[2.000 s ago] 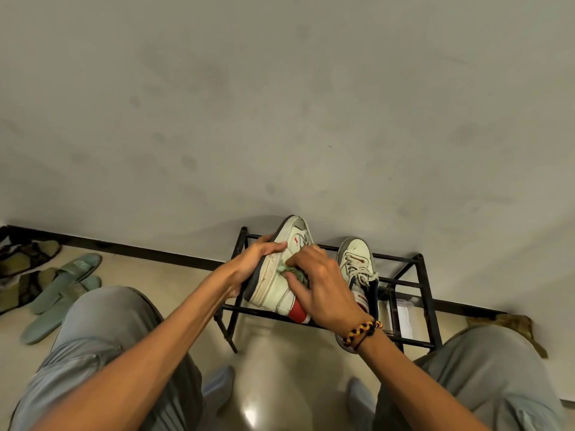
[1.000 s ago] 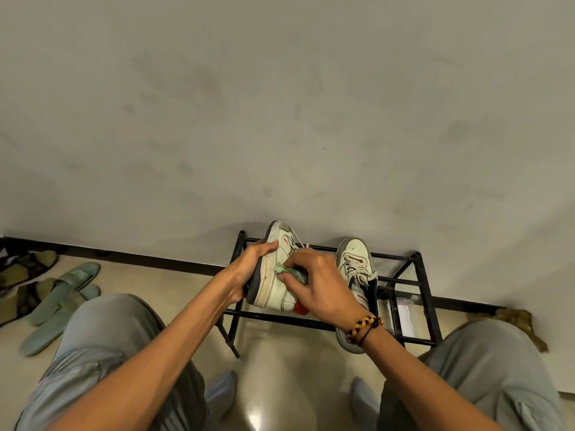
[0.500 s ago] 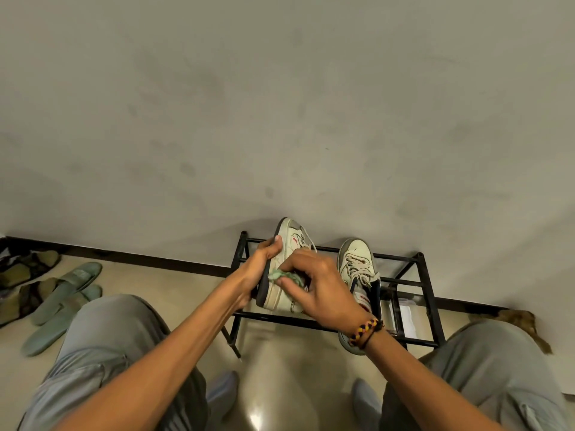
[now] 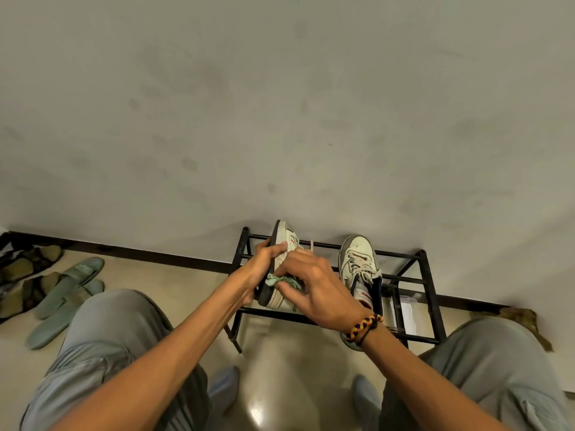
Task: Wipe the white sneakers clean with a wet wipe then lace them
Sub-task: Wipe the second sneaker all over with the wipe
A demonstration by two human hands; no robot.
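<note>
My left hand grips a white sneaker by its dark sole, holding it on edge above the black shoe rack, toe pointing away from me. My right hand pinches a crumpled greenish wet wipe against the sneaker's side near the heel. The second white sneaker, laced, stands on the rack to the right, its heel end hidden behind my right wrist.
A wall rises just behind the rack. Green slippers and dark sandals lie on the floor at the left. A brown cloth lies at the right by the wall. My knees frame the lower view.
The held sneaker has turned further onto its edge, so more of the dark sole faces left. My right hand has slid the wipe down toward the heel.
</note>
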